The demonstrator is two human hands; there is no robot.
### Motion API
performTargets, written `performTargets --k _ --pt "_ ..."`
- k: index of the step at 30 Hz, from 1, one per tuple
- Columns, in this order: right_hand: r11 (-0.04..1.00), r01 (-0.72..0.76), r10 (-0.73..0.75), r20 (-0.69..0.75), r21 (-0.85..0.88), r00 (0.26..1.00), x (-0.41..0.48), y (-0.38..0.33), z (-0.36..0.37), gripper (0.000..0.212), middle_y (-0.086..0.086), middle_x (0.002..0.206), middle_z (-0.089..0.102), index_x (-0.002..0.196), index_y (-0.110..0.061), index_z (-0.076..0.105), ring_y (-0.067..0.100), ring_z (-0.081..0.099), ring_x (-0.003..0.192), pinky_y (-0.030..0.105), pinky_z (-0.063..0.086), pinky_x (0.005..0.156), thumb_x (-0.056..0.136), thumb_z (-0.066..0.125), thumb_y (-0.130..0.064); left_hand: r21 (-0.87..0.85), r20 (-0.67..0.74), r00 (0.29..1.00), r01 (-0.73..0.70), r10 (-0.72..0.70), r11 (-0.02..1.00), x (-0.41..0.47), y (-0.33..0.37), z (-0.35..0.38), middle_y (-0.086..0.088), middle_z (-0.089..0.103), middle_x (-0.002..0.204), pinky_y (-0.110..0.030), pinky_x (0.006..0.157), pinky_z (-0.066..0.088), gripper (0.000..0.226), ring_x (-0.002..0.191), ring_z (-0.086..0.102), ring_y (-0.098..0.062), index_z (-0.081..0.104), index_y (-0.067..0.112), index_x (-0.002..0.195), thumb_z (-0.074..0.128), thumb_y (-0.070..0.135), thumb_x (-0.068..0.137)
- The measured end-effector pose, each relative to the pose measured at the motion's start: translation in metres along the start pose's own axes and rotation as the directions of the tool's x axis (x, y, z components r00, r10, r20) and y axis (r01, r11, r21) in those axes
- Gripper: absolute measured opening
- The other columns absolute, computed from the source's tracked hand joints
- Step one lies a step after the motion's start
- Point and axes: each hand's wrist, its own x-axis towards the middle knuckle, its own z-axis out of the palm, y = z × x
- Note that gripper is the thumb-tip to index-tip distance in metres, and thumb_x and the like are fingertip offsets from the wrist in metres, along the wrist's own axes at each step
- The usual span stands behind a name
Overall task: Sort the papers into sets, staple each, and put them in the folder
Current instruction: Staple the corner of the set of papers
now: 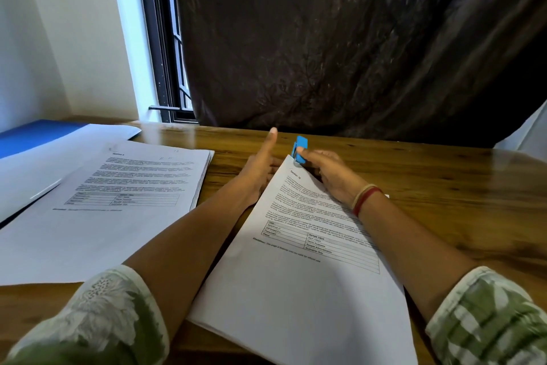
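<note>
Two hands work the 12 o'clock corner of the centre paper set (302, 276). Right hand (328, 175) fingers clamped on blue stapler (299, 149) astride that corner, evidently to bind it; left hand (260, 169) steadies the edge, finger state indeterminate. Folder (35, 133) at 10 o'clock.

Right hand (328, 176) grips stapler (300, 150) at corner of papers (296, 276).
</note>
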Motion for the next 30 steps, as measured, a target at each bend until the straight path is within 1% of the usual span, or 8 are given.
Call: performTargets --k 2,5,8,14,19,22,25,30 --pt "0.994 -0.028 0.033 -0.044 0.102 0.999 0.001 0.0 -0.001 0.027 0.005 0.079 0.07 0.102 -0.006 0.066 0.013 0.066 0.066 0.022 0.054 0.059 0.09 0.065 -0.03 0.037 -0.007 1.0 -0.012 0.013 0.999 -0.002 0.002 0.002 -0.011 0.068 0.114 -0.044 0.093 0.05 0.095 0.1 0.065 -0.028 0.061 0.008 0.118 0.043 0.087 0.069" --pt "0.983 -0.033 0.043 -0.047 0.179 0.998 0.001 -0.001 -0.002 0.033 0.01 0.093 0.073 0.112 -0.004 0.064 0.014 0.069 0.077 0.027 0.056 0.078 0.091 0.063 -0.03 0.15 -0.046 0.996 -0.067 0.074 0.986 -0.002 -0.002 0.006 -0.007 0.07 0.105 -0.032 0.071 0.054 0.05 0.084 0.068 -0.021 0.062 0.008 0.108 0.067 0.051 0.083" --pt "0.975 -0.039 0.054 -0.065 0.218 0.996 0.002 -0.001 -0.002 0.033 0.013 0.103 0.072 0.111 -0.006 0.064 0.016 0.067 0.084 0.029 0.053 0.086 0.091 0.062 -0.032 0.259 -0.062 0.989 -0.117 0.138 0.959 0.003 -0.007 0.009 -0.009 0.074 0.094 -0.038 0.083 0.057 0.026 0.088 0.071 -0.021 0.068 0.002 0.099 0.075 0.02 0.082" --pt "0.934 -0.024 0.052 -0.07 0.356 0.996 0.003 -0.002 -0.011 0.032 0.002 0.096 0.073 0.114 -0.011 0.063 0.01 0.067 0.088 0.023 0.049 0.081 0.095 0.054 -0.036 0.317 -0.055 0.998 0.009 0.009 0.948 0.008 -0.002 0.003 -0.008 0.069 0.108 -0.029 0.063 0.052 0.029 0.092 0.068 -0.02 0.057 0.007 0.118 0.061 0.021 0.093" --pt "0.925 -0.04 0.078 -0.087 0.379 0.993 0.006 0.0 -0.016 0.029 -0.001 0.097 0.073 0.104 -0.015 0.065 0.011 0.064 0.097 0.03 0.039 0.1 0.095 0.051 -0.04 0.254 0.017 0.999 0.039 -0.045 0.966 0.006 0.004 -0.004 -0.008 0.071 0.106 -0.032 0.082 0.053 0.02 0.094 0.069 -0.022 0.061 0.009 0.112 0.052 0.019 0.098" --pt "0.925 -0.027 0.073 -0.106 0.379 0.992 0.005 0.001 -0.015 0.032 -0.001 0.1 0.072 0.11 -0.015 0.064 0.011 0.063 0.097 0.031 0.041 0.098 0.096 0.051 -0.04 0.198 0.117 0.989 0.061 -0.085 0.978 0.001 0.007 -0.011 -0.007 0.073 0.104 -0.027 0.072 0.056 0.018 0.094 0.071 -0.02 0.063 0.009 0.111 0.055 0.016 0.096" --pt "0.924 0.006 0.072 -0.189 0.383 0.979 0.004 -0.004 -0.016 0.037 -0.002 0.098 0.07 0.119 -0.015 0.061 0.011 0.061 0.091 0.03 0.045 0.082 0.097 0.046 -0.041 0.306 0.162 0.981 0.053 -0.107 0.951 -0.002 0.009 -0.019 -0.004 0.072 0.109 -0.028 0.071 0.058 0.023 0.097 0.07 -0.017 0.066 0.01 0.114 0.06 0.008 0.092" --pt "0.947 0.194 -0.026 -0.542 0.255 0.84 0.009 -0.027 -0.04 0.029 -0.001 0.085 0.057 0.117 -0.016 0.05 0.008 0.051 0.066 0.022 0.042 0.061 0.102 0.038 -0.038 0.376 -0.01 0.999 0.036 -0.034 0.926 -0.01 0.02 -0.024 -0.004 0.068 0.112 -0.038 0.088 0.054 0.016 0.097 0.067 -0.02 0.061 0.01 0.11 0.057 0.015 0.095"
